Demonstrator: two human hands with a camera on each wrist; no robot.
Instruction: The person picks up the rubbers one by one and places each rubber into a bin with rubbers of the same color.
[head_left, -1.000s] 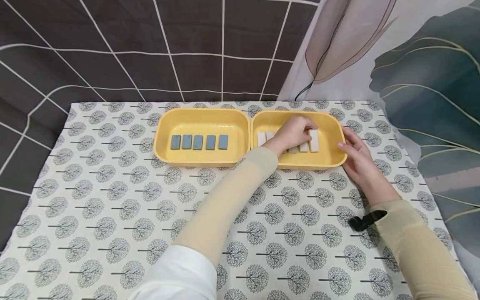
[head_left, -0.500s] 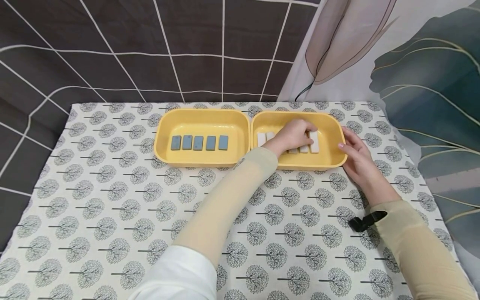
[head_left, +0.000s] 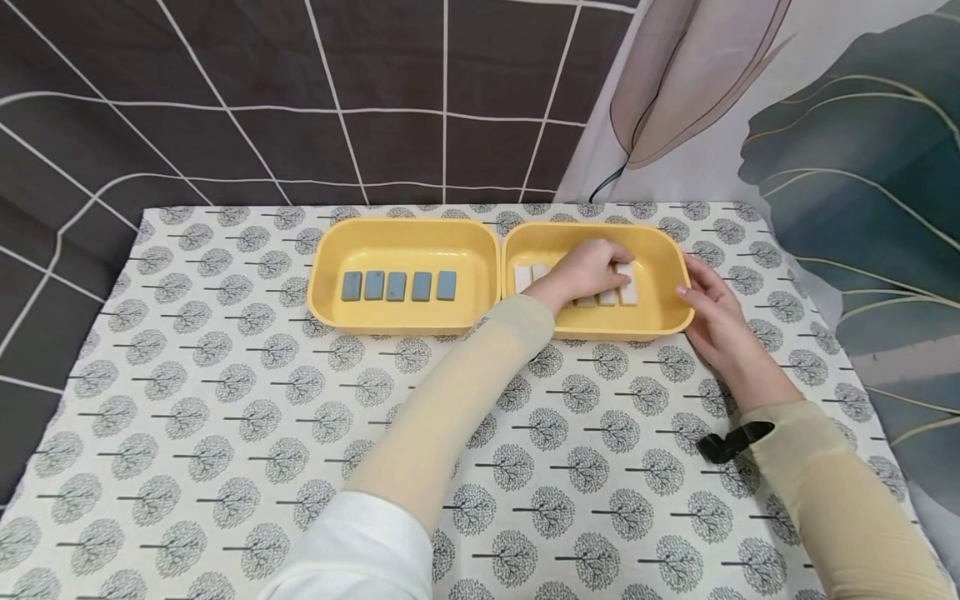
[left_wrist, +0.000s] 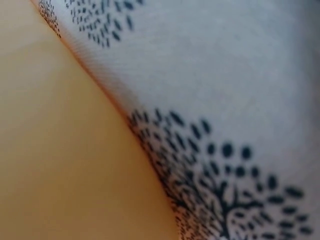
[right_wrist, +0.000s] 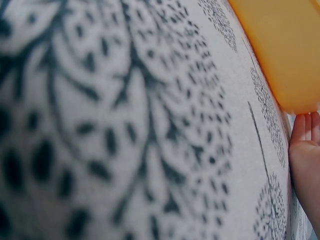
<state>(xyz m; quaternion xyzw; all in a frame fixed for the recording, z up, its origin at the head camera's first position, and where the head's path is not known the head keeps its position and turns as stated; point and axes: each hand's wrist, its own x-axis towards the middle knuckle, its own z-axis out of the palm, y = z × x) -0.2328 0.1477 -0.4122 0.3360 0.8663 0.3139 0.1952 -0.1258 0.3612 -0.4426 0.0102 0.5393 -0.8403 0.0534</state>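
Note:
My left hand [head_left: 588,268] reaches into the right-hand yellow box [head_left: 663,312]. Its thumb and a finger pinch the white tile [head_left: 629,292] at the right end of a row. Other tiles of that row are partly covered by the hand; two pale tiles [head_left: 522,277] show to its left and a greyish one [head_left: 585,301] below. My right hand [head_left: 716,312] holds the same box by its right end, thumb at the rim, fingers along the outside wall. The right wrist view catches that hand [right_wrist: 306,160] against the yellow box [right_wrist: 287,50].
The left-hand yellow box [head_left: 408,318] stands against the other box and holds several blue-grey tiles [head_left: 396,286] in a row. Both are on a tree-patterned tablecloth [head_left: 247,400]. A dark gridded cloth [head_left: 390,75] hangs behind, and a patterned curtain [head_left: 862,192] at the right.
The white tile at the row's right end has shifted slightly towards me and lies a little lower, with my left fingers still at it. My right hand has not moved visibly.

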